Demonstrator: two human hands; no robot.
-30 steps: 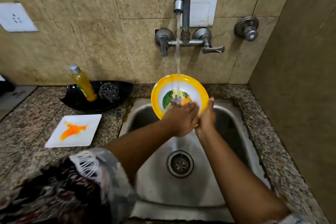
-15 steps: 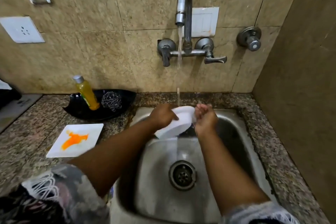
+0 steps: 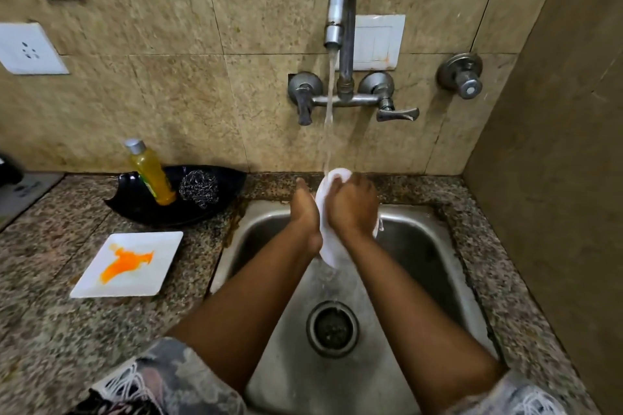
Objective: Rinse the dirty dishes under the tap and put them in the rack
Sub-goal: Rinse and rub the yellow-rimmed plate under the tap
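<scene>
A round plate (image 3: 327, 248) stands on edge over the sink (image 3: 269, 246), its white underside towards me, under the stream from the tap (image 3: 340, 10). My left hand (image 3: 305, 212) lies flat against the plate's left face, thumb pointing up. My right hand (image 3: 352, 209) curls over the white underside and grips it. Water hits the plate's top edge and runs down into the basin. A square white plate (image 3: 158, 246) with an orange smear lies on the counter to the left of the sink.
A black dish (image 3: 135, 209) at the back left holds a yellow soap bottle (image 3: 151, 175) and a steel scrubber (image 3: 199, 189). The drain (image 3: 332, 327) sits below my hands. A brown wall (image 3: 556, 178) closes the right side; the granite counter (image 3: 50, 330) stretches left.
The plate turned from facing me, yellow rim and picture showing, to edge-on with its white underside out. My right hand moved onto that underside, and my left hand now lies flat on the left face.
</scene>
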